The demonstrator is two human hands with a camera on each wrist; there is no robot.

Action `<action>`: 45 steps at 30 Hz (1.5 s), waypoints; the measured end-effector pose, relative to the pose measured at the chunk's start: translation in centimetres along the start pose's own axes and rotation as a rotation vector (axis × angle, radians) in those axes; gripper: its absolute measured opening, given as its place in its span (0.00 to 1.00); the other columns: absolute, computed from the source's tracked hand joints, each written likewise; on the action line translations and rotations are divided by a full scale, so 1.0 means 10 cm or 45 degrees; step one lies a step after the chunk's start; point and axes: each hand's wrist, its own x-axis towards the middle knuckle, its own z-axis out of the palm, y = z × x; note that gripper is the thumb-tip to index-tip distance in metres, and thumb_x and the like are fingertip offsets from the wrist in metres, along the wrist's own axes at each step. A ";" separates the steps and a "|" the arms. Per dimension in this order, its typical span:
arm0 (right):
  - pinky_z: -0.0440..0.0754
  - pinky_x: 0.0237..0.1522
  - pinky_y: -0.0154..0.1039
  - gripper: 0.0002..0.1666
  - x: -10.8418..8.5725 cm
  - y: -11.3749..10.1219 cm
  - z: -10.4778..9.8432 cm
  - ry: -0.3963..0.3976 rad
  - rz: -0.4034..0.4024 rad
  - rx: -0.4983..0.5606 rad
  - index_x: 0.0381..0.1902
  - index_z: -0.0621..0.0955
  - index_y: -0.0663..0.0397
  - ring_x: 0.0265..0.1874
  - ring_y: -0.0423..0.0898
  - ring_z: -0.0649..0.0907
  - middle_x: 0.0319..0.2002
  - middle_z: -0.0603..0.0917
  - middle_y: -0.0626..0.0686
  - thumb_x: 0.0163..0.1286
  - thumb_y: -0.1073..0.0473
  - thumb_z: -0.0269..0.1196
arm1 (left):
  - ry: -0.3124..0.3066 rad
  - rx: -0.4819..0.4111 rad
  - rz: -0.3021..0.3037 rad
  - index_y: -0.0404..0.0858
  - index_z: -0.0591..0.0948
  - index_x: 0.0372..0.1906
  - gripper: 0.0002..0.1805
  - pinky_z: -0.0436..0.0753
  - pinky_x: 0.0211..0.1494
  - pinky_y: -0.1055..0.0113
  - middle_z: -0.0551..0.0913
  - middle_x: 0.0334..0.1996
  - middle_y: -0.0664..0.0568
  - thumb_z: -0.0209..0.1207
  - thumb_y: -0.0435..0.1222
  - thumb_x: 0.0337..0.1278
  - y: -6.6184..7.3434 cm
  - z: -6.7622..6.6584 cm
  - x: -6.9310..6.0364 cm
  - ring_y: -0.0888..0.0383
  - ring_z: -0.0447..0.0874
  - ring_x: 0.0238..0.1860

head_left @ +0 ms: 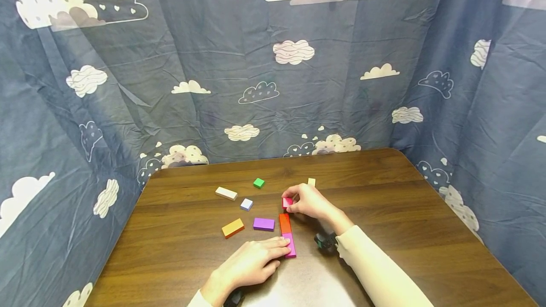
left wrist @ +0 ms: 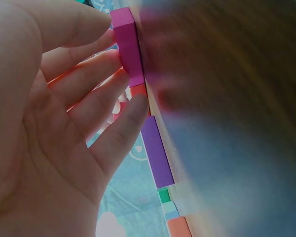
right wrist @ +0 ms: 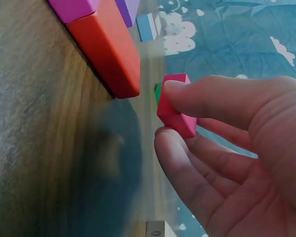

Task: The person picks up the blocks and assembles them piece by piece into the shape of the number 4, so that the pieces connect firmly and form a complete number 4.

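Observation:
Between the thumb and fingers of my right hand (head_left: pixel 310 201) is a small pinkish-red block (right wrist: pixel 173 106), held just beyond the far end of a red-orange block (head_left: pixel 285 223). That block lies end to end with a magenta block (head_left: pixel 289 245), making one line on the table. My left hand (head_left: pixel 252 260) rests its extended fingertips on the magenta block. In the left wrist view those fingers (left wrist: pixel 89 74) lie nearly straight along the magenta block (left wrist: pixel 128 49). A purple block (head_left: pixel 264 224) lies left of the line.
On the wooden table (head_left: pixel 409 231) also lie an orange block (head_left: pixel 232 228), a pale blue block (head_left: pixel 246 204), a cream block (head_left: pixel 226 193), a green block (head_left: pixel 259 183) and a pale yellow block (head_left: pixel 312 182) behind my right hand. A cloud-patterned curtain (head_left: pixel 239 70) hangs behind.

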 end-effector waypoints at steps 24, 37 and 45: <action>0.78 0.32 0.36 0.17 0.10 0.01 0.12 -0.099 -0.045 -0.127 0.41 0.89 0.54 0.27 0.39 0.81 0.28 0.86 0.44 0.50 0.64 0.77 | 0.000 0.000 -0.012 0.45 0.83 0.62 0.22 0.78 0.62 0.60 0.78 0.66 0.54 0.62 0.38 0.63 0.01 0.01 -0.01 0.62 0.73 0.67; 0.78 0.31 0.35 0.16 0.10 -0.02 0.11 -0.138 -0.070 -0.151 0.40 0.89 0.54 0.26 0.39 0.80 0.26 0.83 0.41 0.50 0.65 0.76 | 0.001 0.017 -0.013 0.46 0.83 0.62 0.21 0.79 0.61 0.61 0.78 0.65 0.56 0.61 0.38 0.64 0.00 0.01 0.00 0.63 0.73 0.67; 0.78 0.33 0.36 0.12 0.10 -0.02 0.14 -0.121 -0.080 -0.169 0.41 0.89 0.53 0.28 0.37 0.79 0.31 0.85 0.47 0.57 0.62 0.75 | 0.005 0.009 -0.022 0.46 0.82 0.63 0.22 0.79 0.60 0.61 0.78 0.66 0.56 0.62 0.38 0.64 0.00 0.02 0.00 0.63 0.73 0.67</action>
